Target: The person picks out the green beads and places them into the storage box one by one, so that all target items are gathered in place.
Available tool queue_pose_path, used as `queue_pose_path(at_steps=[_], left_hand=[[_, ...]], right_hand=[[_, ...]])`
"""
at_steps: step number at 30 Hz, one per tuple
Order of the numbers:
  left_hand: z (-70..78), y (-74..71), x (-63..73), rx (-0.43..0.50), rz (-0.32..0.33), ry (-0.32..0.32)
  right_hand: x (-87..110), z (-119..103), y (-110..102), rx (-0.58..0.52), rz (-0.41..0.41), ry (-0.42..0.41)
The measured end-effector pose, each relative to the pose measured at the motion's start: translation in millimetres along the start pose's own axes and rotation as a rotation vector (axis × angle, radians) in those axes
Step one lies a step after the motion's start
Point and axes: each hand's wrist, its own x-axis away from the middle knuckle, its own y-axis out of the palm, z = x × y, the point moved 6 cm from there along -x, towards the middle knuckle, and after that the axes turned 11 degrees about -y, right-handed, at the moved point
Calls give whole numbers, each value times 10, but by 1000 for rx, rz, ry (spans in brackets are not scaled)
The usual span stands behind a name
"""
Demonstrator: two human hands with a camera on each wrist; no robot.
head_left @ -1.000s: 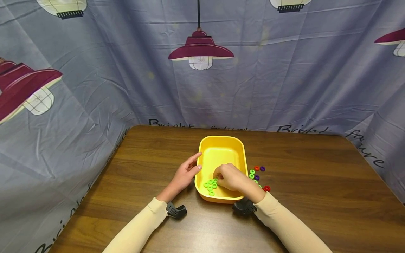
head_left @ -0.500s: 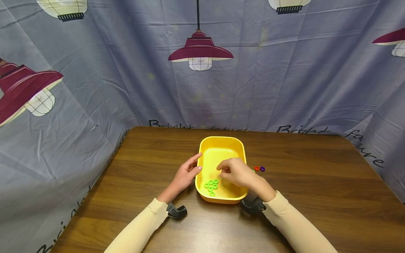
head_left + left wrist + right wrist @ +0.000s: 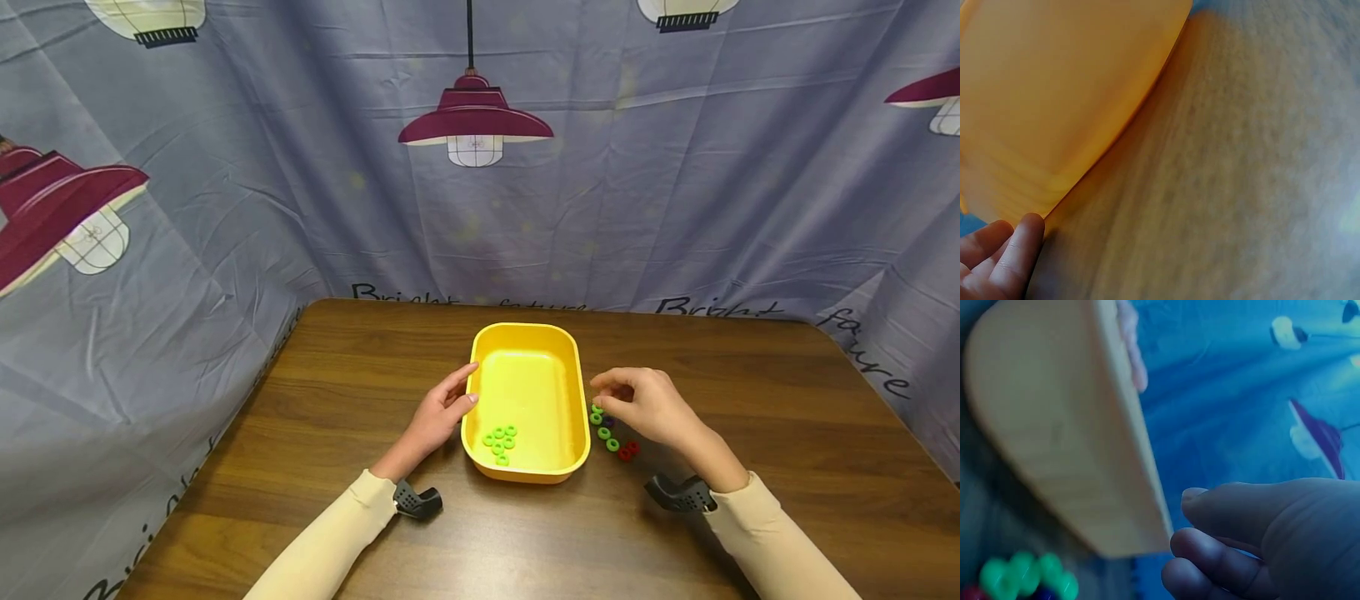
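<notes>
Against the left rim of a yellow plastic tray (image 3: 528, 392), my left hand (image 3: 438, 412) rests with extended fingers. In the left wrist view its fingertips (image 3: 1032, 224) touch the tray's outer wall. Several small green rings (image 3: 499, 447) lie inside the tray at its near left. To the right of the tray, my right hand (image 3: 648, 404) hovers over a loose group of rings, its fingers loosely bent and nothing seen between them. Green rings (image 3: 604, 433), a purple ring (image 3: 608, 422) and red rings (image 3: 628, 451) show there; the hand covers the far part of that group.
Both hands work over a brown wooden table (image 3: 360, 350). A grey-blue curtain (image 3: 525, 208) printed with lamps hangs behind and at the sides. Each wrist carries a black mount (image 3: 418, 502).
My right hand has moved from over the tray's inside rightward, out past its right rim to above the loose rings. The left hand and the tray stay in place.
</notes>
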Motion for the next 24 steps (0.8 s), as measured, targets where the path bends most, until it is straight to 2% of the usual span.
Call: queue_pose_path(at_steps=[8,16,24], left_hand=[[-28,-4,-16,7,2,-3],[3,8,4,9,-17,0],[-6,3,-4,-5,-11,1]], right_hand=[[207,252,-19,69,-15,35],[214,439,49,74,-13,66],[188,538,119,62,-30,54]])
